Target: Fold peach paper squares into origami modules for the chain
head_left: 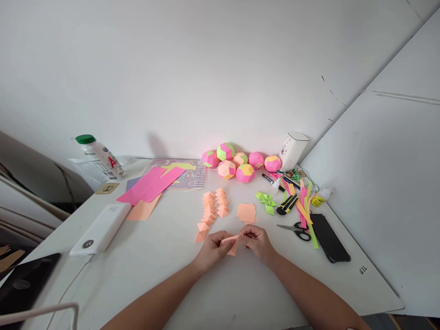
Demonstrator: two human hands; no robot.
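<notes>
Both my hands meet at the middle of the white table, pinching one small folded piece of peach paper. My left hand grips its left end and my right hand grips its right end. Just beyond them lie two rows of folded peach paper units and a small stack of peach paper squares. A few folded green units sit to the right of the stack.
Several pink, yellow and green paper balls line the wall. Scissors, a black phone, a cutter, coloured strips and glue lie right. Pink sheets, a white power bank and a bottle lie left.
</notes>
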